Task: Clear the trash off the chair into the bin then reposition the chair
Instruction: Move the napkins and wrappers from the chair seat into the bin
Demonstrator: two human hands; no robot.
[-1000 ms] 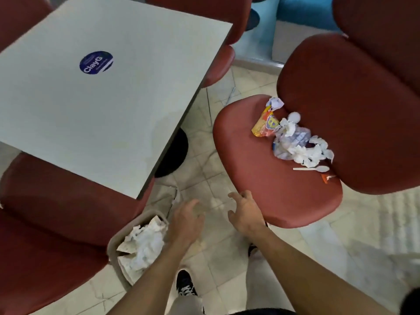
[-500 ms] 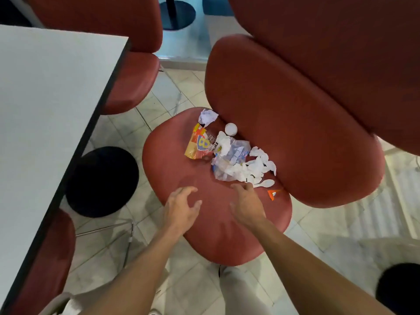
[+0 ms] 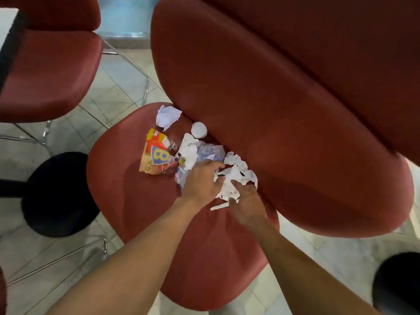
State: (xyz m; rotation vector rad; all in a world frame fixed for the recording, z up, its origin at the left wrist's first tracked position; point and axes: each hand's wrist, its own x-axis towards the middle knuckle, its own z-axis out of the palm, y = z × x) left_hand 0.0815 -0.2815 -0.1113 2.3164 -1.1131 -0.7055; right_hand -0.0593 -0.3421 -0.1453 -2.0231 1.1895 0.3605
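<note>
The red chair (image 3: 127, 201) is seen from above, its seat at the centre of the view and its backrest toward 1 o'clock. The trash is gathered on the seat against the base of the backrest. The left hand (image 3: 200, 180) is laid over a crumpled clear plastic wrapper (image 3: 209, 152), fingers spread and bent down onto it; whether the grip is closed on the wrapper cannot be told. The right hand (image 3: 246, 205) lies just beside it at 4 o'clock, its grip closed on the white crumpled tissue (image 3: 236, 176), with thumb and fingers curled into the paper. A white plastic stick (image 3: 219, 206) lies on the seat between the two wrists. At 9 o'clock of the left hand an orange and yellow snack packet (image 3: 156, 153) lies flat. At 11 o'clock a white paper ball (image 3: 168, 115) and a small white cap (image 3: 199, 129) rest apart from the pile. A second red chair (image 3: 45, 71) stands at 10 o'clock on the tiled floor (image 3: 109, 87).
</note>
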